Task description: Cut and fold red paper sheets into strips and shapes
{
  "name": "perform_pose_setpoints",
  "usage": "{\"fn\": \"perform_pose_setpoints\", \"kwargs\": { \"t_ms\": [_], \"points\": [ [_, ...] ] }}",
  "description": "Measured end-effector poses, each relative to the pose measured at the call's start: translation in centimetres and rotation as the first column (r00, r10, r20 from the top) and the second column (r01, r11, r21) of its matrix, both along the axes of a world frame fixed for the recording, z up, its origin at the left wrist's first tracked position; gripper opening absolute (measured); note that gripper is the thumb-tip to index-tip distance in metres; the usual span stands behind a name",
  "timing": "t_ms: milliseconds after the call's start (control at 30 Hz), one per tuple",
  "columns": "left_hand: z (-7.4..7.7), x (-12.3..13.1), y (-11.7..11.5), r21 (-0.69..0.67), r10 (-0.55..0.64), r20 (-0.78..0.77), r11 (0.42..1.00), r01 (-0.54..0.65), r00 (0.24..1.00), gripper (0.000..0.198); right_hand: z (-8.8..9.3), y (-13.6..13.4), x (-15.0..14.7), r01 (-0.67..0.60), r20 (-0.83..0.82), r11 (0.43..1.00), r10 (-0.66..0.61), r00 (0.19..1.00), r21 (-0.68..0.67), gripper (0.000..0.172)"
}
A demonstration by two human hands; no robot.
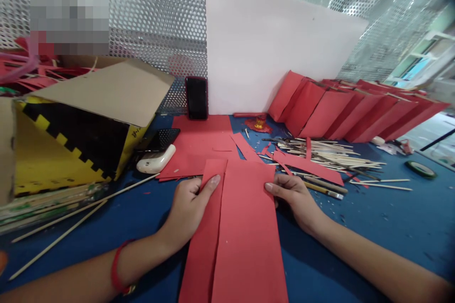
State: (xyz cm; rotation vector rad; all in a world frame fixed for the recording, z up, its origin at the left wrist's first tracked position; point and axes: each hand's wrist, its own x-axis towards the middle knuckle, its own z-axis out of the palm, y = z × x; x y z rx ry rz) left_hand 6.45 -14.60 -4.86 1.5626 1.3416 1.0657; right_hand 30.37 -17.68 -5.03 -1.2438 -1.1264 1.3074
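A long piece of folded red paper [247,227] stretches toward me from the middle of the table, with an edge running lengthwise along its left part. My left hand [190,206] grips its left side near the far end, thumb on top and fingers underneath. On the opposite side, my right hand [293,194] pinches the right edge between thumb and curled fingers. Just beyond the far end lie flat red paper sheets [202,137]. Cut red strips [307,165] and a craft knife [325,190] rest near my right hand.
Red paper bags [341,109] stand in a row at the back right, before a white board [270,52]. Thin wooden sticks [341,154] lie scattered beside a tape roll [420,169]. A phone [196,98] leans at the back. An open cardboard box [67,147] and a white mouse [156,160] are left.
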Motion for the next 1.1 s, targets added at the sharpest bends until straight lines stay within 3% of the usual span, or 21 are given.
{"fn": "perform_pose_setpoints", "kwargs": {
  "t_ms": [533,833,1100],
  "points": [
    [0.1,0.2,0.2,-0.06,-0.025,0.041,0.998,0.028,0.999,0.049,-0.8,0.1,-0.2,0.021,0.018,0.999,-0.021,1.0,0.024,0.045],
    [0.0,0.3,0.2,-0.115,-0.039,0.095,0.992,0.05,0.995,0.05,-1.9,0.0,0.0,0.029,0.036,0.999,-0.03,0.999,0.043,0.039],
    [0.3,0.3,0.2,-0.135,-0.031,0.126,0.99,0.048,0.992,0.051,-1.6,0.1,-0.2,0.026,-0.003,0.998,-0.026,1.0,0.05,0.042]
  ]
}}
